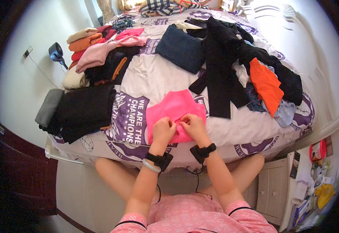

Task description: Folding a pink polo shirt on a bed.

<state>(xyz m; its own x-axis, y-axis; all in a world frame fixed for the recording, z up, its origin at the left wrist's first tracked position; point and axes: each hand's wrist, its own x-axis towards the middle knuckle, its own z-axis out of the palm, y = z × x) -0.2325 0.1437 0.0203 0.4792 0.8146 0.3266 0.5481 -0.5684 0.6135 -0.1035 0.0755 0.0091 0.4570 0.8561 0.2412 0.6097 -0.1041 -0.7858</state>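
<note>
A bright pink garment [175, 103] lies spread near the front edge of the bed, on a white and purple printed bedspread [142, 70]. My left hand [164, 130] pinches the garment's fabric between thumb and fingertips. Close beside it, my right hand [193, 125] pinches the same cloth a little to the right. Between the two hands the fabric is gathered, and its lower part hangs partly hidden behind my fingers and wrists. What kind of garment it is, I cannot tell. Both wrists wear black straps with small devices and cables.
Folded dark clothes [85, 112] and a grey roll [50, 103] lie to the left, below a stack of folded garments [83, 43]. A folded navy garment [181, 48] sits farther back. Loose black clothes [220, 72] and an orange garment [265, 86] heap on the right. A cluttered bedside cabinet [274, 189] stands at lower right.
</note>
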